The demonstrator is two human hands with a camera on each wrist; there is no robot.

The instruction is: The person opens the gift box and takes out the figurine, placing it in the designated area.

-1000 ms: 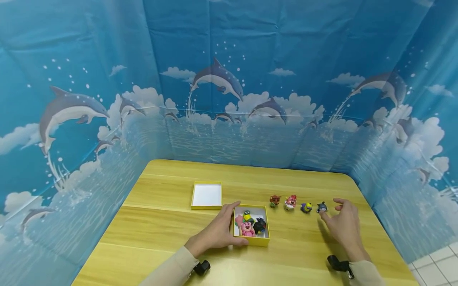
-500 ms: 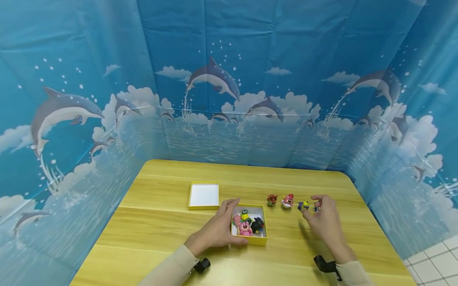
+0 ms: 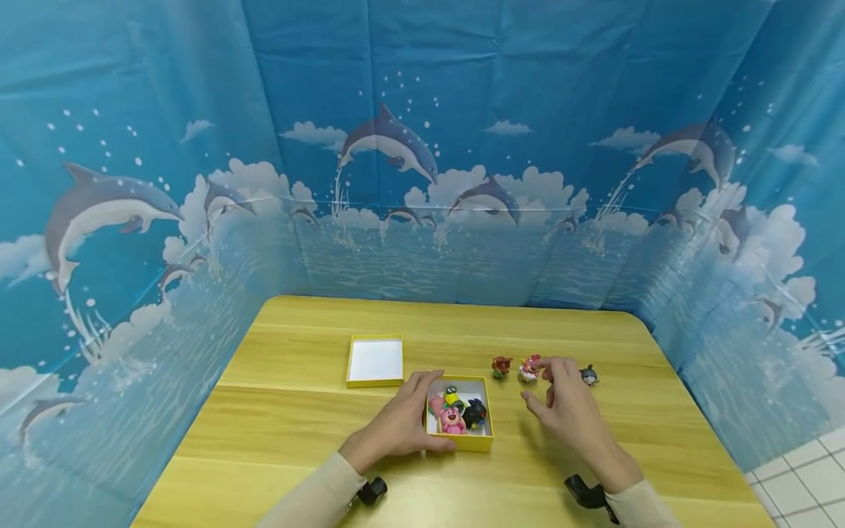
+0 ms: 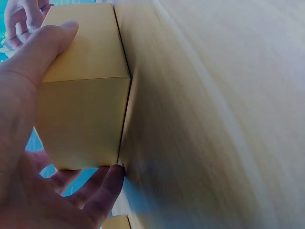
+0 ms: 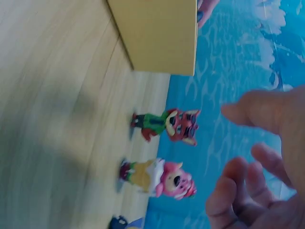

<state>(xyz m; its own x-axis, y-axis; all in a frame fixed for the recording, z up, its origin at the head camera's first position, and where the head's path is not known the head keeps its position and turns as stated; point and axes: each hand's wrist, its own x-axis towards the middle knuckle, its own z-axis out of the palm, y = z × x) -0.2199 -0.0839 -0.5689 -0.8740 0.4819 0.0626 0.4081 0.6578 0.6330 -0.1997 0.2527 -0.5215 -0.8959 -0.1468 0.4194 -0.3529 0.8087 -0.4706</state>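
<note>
My left hand [image 3: 389,429] grips a small yellow box [image 3: 477,444], thumb on its near side and fingers along the left and far sides. Inside lie a pink bear figurine [image 3: 452,422], a black figurine [image 3: 474,414], a yellow-green one [image 3: 452,397] and a pink piece. My right hand [image 3: 573,411] hovers over the row of figurines; thumb and fingers stand apart, holding nothing. By it stand a reddish fox-like figurine [image 5: 176,125] in green, a pink bear figurine [image 5: 174,180] in white and a grey figurine [image 3: 589,375]. A dark-and-purple figurine [image 5: 119,222] is hidden behind the hand in the head view.
A shallow yellow box lid [image 3: 375,359] with a white inside lies behind and left of the box. The wooden table [image 3: 264,411] reaches back to a blue dolphin-print curtain [image 3: 409,249].
My right hand has moved left along the row, from the grey figurine to beside the pink bear figurine, uncovering the grey one. My left hand keeps its grip on the box.
</note>
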